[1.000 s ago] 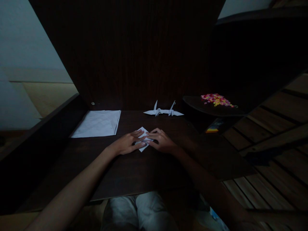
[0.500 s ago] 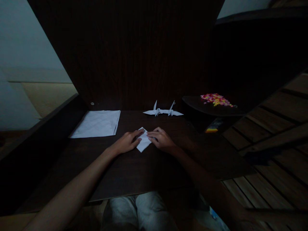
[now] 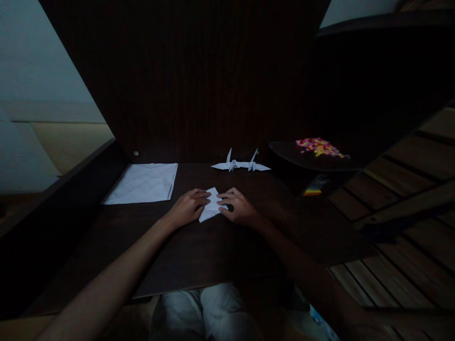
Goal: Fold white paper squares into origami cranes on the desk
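Observation:
A small folded piece of white paper point(image 3: 212, 208) lies on the dark wooden desk, between my two hands. My left hand point(image 3: 189, 206) presses its fingers on the paper's left side; the thumb is mostly hidden. On the opposite side, my right hand point(image 3: 241, 207) grips the paper's right edge, fingertips on top and thumb close beneath them. Farther back stand two white paper cranes point(image 3: 241, 165), their wings meeting in the middle.
White paper sheets point(image 3: 144, 183) lie stacked at the back left, beside a dark side panel point(image 3: 71, 182). At the right, a small shelf point(image 3: 284, 154) bears a heap of pink, red and yellow pieces point(image 3: 322, 147). The desk's front edge point(image 3: 170, 290) is above my lap.
The paper has turned slightly, its lower corner now farther left. My left fingers have drawn in, and the left thumb that lay on the paper is now mostly out of sight.

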The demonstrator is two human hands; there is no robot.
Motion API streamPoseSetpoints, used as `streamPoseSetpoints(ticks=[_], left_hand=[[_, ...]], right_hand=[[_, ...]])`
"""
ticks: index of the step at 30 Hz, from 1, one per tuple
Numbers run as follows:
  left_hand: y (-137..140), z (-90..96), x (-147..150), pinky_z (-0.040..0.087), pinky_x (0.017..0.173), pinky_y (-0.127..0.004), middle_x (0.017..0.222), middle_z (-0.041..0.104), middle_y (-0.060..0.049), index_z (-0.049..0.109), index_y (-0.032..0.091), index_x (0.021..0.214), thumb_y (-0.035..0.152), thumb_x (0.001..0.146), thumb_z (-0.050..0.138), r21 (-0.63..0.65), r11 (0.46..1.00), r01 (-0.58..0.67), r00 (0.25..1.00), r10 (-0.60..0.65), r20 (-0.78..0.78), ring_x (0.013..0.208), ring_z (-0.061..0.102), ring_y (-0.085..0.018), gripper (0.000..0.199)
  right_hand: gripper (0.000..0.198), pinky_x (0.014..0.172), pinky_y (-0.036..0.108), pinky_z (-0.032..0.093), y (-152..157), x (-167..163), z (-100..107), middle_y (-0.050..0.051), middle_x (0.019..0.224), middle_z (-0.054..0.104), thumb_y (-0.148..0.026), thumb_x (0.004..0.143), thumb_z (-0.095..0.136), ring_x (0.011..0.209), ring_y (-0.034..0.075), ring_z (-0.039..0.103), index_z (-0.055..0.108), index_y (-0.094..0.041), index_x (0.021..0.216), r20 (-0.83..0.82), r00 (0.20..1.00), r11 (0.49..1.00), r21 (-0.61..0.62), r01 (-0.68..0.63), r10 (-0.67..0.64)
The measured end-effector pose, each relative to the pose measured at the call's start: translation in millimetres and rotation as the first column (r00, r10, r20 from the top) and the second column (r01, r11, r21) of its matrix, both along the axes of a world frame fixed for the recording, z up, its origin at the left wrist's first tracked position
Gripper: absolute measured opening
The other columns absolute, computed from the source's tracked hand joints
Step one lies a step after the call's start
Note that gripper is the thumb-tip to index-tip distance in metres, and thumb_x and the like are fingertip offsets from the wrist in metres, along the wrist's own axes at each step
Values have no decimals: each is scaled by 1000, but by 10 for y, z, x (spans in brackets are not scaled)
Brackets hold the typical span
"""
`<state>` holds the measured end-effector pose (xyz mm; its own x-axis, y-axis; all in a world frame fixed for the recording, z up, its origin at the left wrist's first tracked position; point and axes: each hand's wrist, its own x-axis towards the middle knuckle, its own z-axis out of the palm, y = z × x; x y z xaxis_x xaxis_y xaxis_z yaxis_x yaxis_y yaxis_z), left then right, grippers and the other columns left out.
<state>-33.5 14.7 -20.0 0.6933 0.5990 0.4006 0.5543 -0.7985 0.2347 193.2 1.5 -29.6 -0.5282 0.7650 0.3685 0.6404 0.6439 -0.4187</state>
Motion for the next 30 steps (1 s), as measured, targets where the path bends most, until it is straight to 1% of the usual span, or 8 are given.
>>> streamPoseSetpoints(ticks=[6,10,13,16,19,24,27,30], left_hand=[[13,-10,-21,52,86,-38,104,69,-9,72,15,95,10,81,54,34,993,-117,993,117,-10,96,59,-23,23],[9,-10,-23,52,85,-37,100,69,-10,71,15,97,11,82,53,4,989,-150,988,150,-33,94,60,-23,24],[-13,6,-6,51,87,-38,101,69,-10,70,14,100,14,84,51,-6,995,-101,994,100,-45,95,60,-23,26],[-55,37,22,49,92,-38,108,68,-9,69,15,105,16,84,50,-23,999,-22,999,21,-40,101,59,-22,28],[-95,58,47,46,97,-37,119,65,-8,66,16,112,18,84,51,-70,996,50,998,-53,-45,110,57,-22,32],[-94,23,56,39,107,-40,132,57,-8,60,14,122,18,86,48,-89,992,90,990,-99,-102,130,43,-24,38],[-78,-8,52,32,112,-43,138,51,-8,56,14,127,15,87,44,-98,990,101,985,-113,-131,138,30,-23,41],[-76,-21,55,27,113,-47,142,45,-9,51,15,132,11,87,42,-112,985,131,979,-146,-145,140,25,-23,46]], right_hand=[[17,90,44,43,-45,-10,26,7,115,67,-24,82,63,102,23,54,73,-20,95,-22,988,988,-21,-155,155],[14,88,40,45,-61,-26,50,6,109,70,-21,82,62,97,21,56,73,-20,91,-75,979,981,-25,-194,192],[16,88,39,46,-37,-21,38,7,110,69,-22,83,62,98,21,56,72,-19,95,-86,986,990,6,-144,144],[21,91,42,44,7,-4,5,9,113,67,-21,84,58,101,23,53,69,-18,102,-66,998,999,40,-7,9],[24,92,44,42,44,10,-18,10,113,67,-21,84,57,102,24,53,67,-17,106,-51,993,994,22,105,-104],[20,88,38,44,49,13,19,6,100,69,-16,84,55,94,20,57,66,-19,100,-112,991,996,-49,69,-74],[18,82,35,46,46,8,45,5,92,69,-15,80,57,87,18,59,67,-18,95,-179,977,989,-112,98,-118],[17,76,32,48,65,4,31,4,88,69,-15,76,60,81,16,61,66,-17,91,-292,942,969,-224,99,-164]])
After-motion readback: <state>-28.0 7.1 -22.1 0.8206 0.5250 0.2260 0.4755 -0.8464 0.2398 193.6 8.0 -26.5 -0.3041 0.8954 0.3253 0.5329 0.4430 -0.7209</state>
